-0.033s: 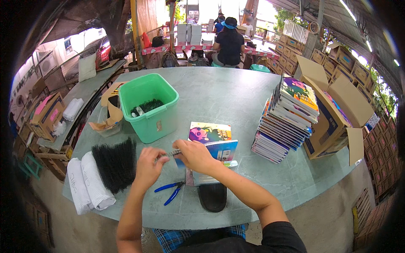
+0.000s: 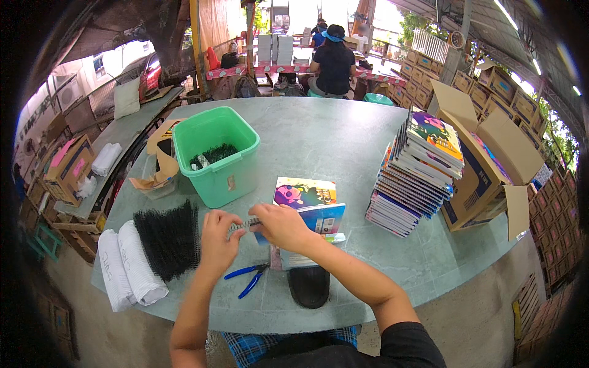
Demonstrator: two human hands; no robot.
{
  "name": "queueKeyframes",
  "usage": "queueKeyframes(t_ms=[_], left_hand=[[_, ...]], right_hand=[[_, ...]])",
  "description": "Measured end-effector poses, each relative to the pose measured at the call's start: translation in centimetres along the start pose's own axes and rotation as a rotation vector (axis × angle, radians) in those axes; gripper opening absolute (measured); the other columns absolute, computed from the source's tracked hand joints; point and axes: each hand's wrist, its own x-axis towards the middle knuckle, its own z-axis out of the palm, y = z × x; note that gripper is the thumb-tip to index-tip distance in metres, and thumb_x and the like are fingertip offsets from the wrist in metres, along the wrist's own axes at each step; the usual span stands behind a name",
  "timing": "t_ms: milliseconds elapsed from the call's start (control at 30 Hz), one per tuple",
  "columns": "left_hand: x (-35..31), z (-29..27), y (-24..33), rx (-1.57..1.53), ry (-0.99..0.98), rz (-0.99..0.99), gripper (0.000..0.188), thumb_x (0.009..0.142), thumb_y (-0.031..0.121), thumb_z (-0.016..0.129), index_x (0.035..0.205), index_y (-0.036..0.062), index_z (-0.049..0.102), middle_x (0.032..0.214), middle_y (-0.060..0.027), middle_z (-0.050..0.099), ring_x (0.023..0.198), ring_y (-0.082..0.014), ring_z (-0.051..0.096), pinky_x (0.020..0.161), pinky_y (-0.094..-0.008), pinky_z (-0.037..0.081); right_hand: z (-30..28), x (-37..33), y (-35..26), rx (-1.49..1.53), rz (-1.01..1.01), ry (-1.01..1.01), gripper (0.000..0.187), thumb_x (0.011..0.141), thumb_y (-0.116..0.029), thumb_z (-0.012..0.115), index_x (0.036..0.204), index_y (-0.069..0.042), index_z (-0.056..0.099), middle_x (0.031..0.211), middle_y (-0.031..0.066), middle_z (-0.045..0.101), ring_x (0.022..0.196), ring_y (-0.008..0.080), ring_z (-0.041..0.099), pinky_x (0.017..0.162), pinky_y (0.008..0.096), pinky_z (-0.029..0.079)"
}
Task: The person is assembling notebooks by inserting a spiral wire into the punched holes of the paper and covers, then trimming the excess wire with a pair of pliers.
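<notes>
My left hand (image 2: 218, 238) pinches the end of a metal spiral coil (image 2: 241, 225) just in front of me. That coil runs into the spine edge of a blue-covered notebook (image 2: 325, 218), which my right hand (image 2: 279, 224) grips at the spine. The two hands are almost touching. Under the blue notebook lies another one with a colourful cartoon cover (image 2: 305, 190). Blue-handled pliers (image 2: 248, 277) lie on the table below my hands. A pile of black spiral coils (image 2: 169, 238) is spread out left of my left hand.
A green plastic tub (image 2: 215, 156) with black coils stands at the back left. To the right are a tall stack of notebooks (image 2: 417, 178) and an open cardboard box (image 2: 491, 153). White rolls (image 2: 126, 270) lie at the left edge. A black pad (image 2: 310, 286) is at the front edge. A person (image 2: 334, 61) sits far behind.
</notes>
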Motion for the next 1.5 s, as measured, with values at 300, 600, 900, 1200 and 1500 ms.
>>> queueKeyframes(t_ms=[300, 600, 900, 1200, 1500], left_hand=[[-7.3, 7.3, 0.9, 0.053, -0.489, 0.035, 0.030, 0.072, 0.026, 0.070, 0.089, 0.0036, 0.059, 0.081, -0.0095, 0.057, 0.089, -0.0316, 0.054, 0.072, -0.0414, 0.047], [-8.8, 11.0, 3.9, -0.221, -0.554, -0.115, 0.049, 0.072, 0.024, 0.074, 0.110, 0.0020, 0.054, 0.089, -0.0172, 0.061, 0.085, -0.0322, 0.061, 0.080, -0.0391, 0.048], [-1.4, 0.6, 0.8, -0.091, -0.441, -0.043, 0.029, 0.077, 0.005, 0.063, 0.105, 0.0098, 0.066, 0.089, -0.0127, 0.061, 0.082, -0.0270, 0.059, 0.075, -0.0330, 0.047], [-1.6, -1.3, 1.1, -0.126, 0.136, 0.003, 0.031, 0.079, 0.006, 0.065, 0.109, 0.0134, 0.064, 0.092, -0.0125, 0.058, 0.080, -0.0246, 0.059, 0.072, -0.0322, 0.048], [0.6, -0.5, 3.3, -0.199, 0.178, -0.124, 0.032, 0.076, 0.002, 0.064, 0.108, 0.0055, 0.063, 0.107, -0.0107, 0.062, 0.094, -0.0204, 0.061, 0.081, -0.0310, 0.048]], right_hand=[[-0.2, -0.4, -0.6, -0.086, 0.078, 0.058, 0.012, 0.083, -0.023, 0.060, 0.087, -0.012, 0.058, 0.072, 0.0035, 0.063, 0.068, 0.0241, 0.061, 0.064, 0.0334, 0.044], [-1.0, -1.0, -0.3, -0.013, 0.068, 0.178, 0.017, 0.078, -0.018, 0.064, 0.093, -0.012, 0.059, 0.087, 0.0052, 0.060, 0.087, 0.0252, 0.057, 0.070, 0.0368, 0.043], [-5.9, -4.1, 2.1, -0.083, 0.235, 0.071, 0.013, 0.083, -0.025, 0.061, 0.086, -0.012, 0.063, 0.075, 0.0034, 0.062, 0.072, 0.0219, 0.059, 0.068, 0.0358, 0.040], [-4.4, -4.5, 2.0, -0.076, 0.168, 0.169, 0.006, 0.078, -0.019, 0.063, 0.079, -0.013, 0.063, 0.067, 0.0009, 0.057, 0.064, 0.0188, 0.054, 0.059, 0.0341, 0.034], [-4.9, -5.3, 1.8, -0.119, 0.179, 0.176, 0.006, 0.079, -0.018, 0.061, 0.082, -0.013, 0.062, 0.070, 0.0008, 0.055, 0.068, 0.0194, 0.053, 0.061, 0.0335, 0.034]])
